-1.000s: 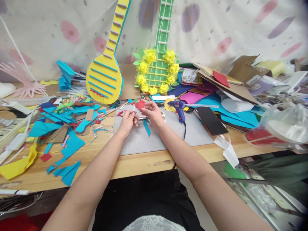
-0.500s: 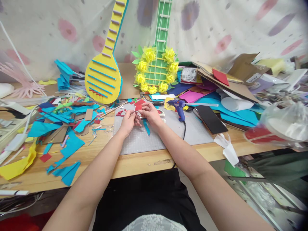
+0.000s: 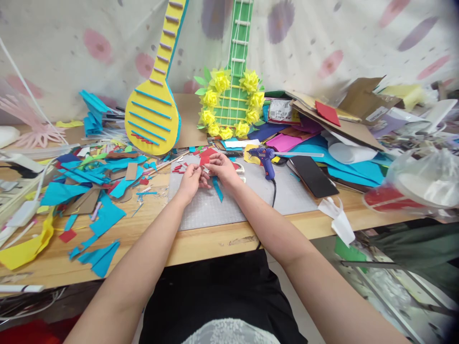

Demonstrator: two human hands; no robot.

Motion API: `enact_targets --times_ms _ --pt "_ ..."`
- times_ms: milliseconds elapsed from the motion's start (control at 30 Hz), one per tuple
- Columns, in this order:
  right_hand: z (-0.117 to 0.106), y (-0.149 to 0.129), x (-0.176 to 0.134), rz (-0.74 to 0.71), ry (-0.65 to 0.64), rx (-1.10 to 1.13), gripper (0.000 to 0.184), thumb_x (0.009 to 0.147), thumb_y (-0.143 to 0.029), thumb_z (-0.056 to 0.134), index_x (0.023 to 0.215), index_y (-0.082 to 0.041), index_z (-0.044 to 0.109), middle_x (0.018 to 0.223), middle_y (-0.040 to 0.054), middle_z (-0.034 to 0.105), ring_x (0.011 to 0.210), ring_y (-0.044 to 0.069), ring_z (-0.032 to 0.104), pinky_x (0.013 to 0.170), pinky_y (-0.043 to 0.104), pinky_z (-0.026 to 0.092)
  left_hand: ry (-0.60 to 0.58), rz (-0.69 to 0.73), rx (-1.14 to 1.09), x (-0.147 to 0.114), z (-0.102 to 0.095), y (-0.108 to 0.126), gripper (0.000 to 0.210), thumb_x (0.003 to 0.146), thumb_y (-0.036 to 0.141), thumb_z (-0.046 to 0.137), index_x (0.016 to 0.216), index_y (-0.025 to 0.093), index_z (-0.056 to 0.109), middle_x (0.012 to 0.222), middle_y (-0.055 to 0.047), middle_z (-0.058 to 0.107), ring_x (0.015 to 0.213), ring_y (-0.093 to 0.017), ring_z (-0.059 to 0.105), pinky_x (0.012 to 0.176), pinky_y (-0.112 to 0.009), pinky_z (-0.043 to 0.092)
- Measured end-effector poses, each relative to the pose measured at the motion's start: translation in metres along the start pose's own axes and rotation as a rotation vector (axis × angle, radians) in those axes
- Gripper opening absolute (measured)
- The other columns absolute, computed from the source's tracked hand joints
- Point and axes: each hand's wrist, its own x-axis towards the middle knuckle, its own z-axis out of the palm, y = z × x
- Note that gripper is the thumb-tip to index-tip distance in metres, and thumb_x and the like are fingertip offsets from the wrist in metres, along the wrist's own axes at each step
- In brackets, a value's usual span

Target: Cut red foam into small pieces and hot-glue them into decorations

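Grey mat (image 3: 201,210) below, hands (image 3: 192,182) (image 3: 225,172) have drawn together.

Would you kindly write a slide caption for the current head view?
Left hand and right hand close together over a mat, glue gun at right, green toy guitar behind.

1. twelve o'clock: a pale curtain (image 3: 304,52) with pink and purple blotches.
2. three o'clock: a black phone (image 3: 312,177); farther out, a clear plastic bag (image 3: 426,177).
3. near four: a white scrap (image 3: 342,224) drooping over the table (image 3: 211,246) edge.
4. nine o'clock: a power strip (image 3: 22,191).
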Motion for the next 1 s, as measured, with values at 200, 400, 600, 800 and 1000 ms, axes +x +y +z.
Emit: enact_targets --times_ms 200,400,600,800,1000 --pt "0.0012 -0.0009 -0.0008 0.015 0.022 -0.031 0.048 0.048 -0.028 0.077 0.083 -0.020 0.045 0.071 -0.0071 0.051 0.059 0.006 0.052 0.054 0.022 0.044 0.000 -0.006 0.008 -0.0007 0.0006 0.0014 0.005 0.087 0.017 0.039 0.082 0.018 0.039 0.057 0.005 0.056 0.040 -0.006 0.048 0.048 -0.025 0.052" --pt "0.0002 0.0013 0.0007 0.024 0.025 -0.053 0.048 0.051 -0.030 0.076 0.085 -0.020 0.045 0.072 -0.0061 0.050 0.061 0.007 0.053 0.055 0.022 0.044 -0.008 0.001 0.020 -0.0001 -0.0003 -0.0001 0.006 0.087 0.021 0.043 0.083 0.018 0.039 0.058 0.005 0.056 0.040 -0.005 0.048 0.048 -0.025 0.052" --pt "0.0021 0.0014 0.0011 0.004 0.036 -0.098 0.049 0.054 -0.034 0.076 0.087 -0.021 0.042 0.069 -0.0073 0.050 0.057 0.007 0.052 0.050 0.021 0.043 -0.031 0.008 0.052 -0.0009 0.0002 -0.0008 0.010 0.087 0.024 0.046 0.082 0.018 0.040 0.056 0.006 0.056 0.040 -0.005 0.049 0.047 -0.023 0.051" --pt "0.0021 0.0046 0.0022 -0.024 0.050 -0.119 0.049 0.054 -0.033 0.075 0.088 -0.022 0.041 0.068 -0.0079 0.051 0.057 0.007 0.052 0.049 0.019 0.042 -0.061 0.005 0.065 -0.0006 0.0006 -0.0011 0.015 0.084 0.028 0.051 0.080 0.018 0.041 0.056 0.006 0.056 0.039 -0.005 0.049 0.046 -0.023 0.051" --pt "0.0024 0.0052 0.0024 -0.032 0.061 -0.116 0.049 0.053 -0.033 0.075 0.087 -0.021 0.041 0.066 -0.0085 0.050 0.055 0.006 0.051 0.048 0.019 0.040 -0.069 0.012 0.076 -0.0007 0.0000 -0.0016 0.009 0.086 0.023 0.046 0.081 0.017 0.040 0.056 0.005 0.056 0.039 -0.005 0.049 0.047 -0.024 0.052"
